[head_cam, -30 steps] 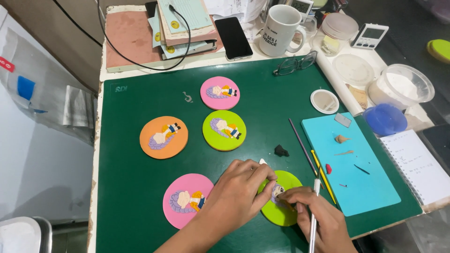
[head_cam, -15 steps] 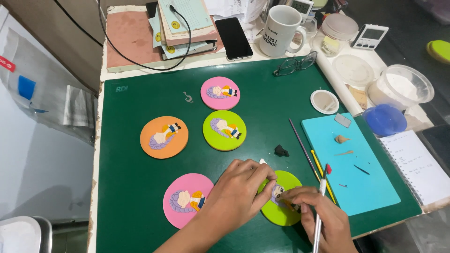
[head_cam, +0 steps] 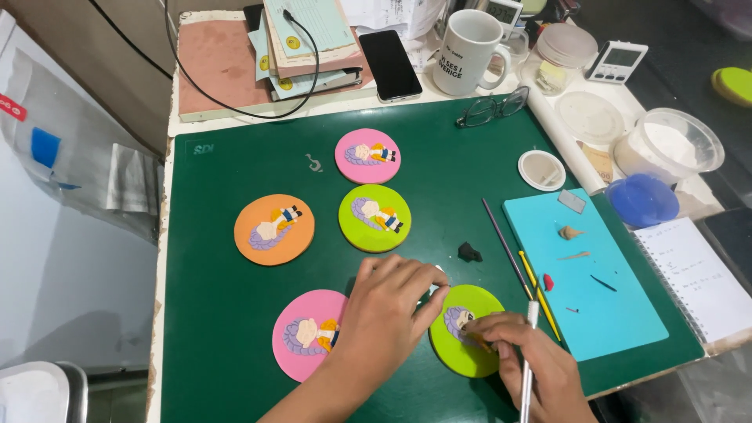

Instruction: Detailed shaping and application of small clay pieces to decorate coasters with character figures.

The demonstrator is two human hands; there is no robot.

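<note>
Low in the frame, the left hand (head_cam: 388, 313) steadies the green disc (head_cam: 462, 341), fingers spread, while the right hand's (head_cam: 533, 368) grip, clamped on a white tool (head_cam: 527, 360), presses the clay figure (head_cam: 458, 319).

Five discs (head_cam: 374, 218) lie on the mat (head_cam: 227, 329), board (head_cam: 619, 313) at its right.

Little shifts over the second. The right hand (head_cam: 540, 368) sits a touch further left on the green disc (head_cam: 467, 329) than before, its fingertips now pressing at the clay figure (head_cam: 458, 319). The white tool (head_cam: 527, 360) it holds leans less and stands nearly upright. The left hand (head_cam: 388, 309) spreads slightly wider.
</note>
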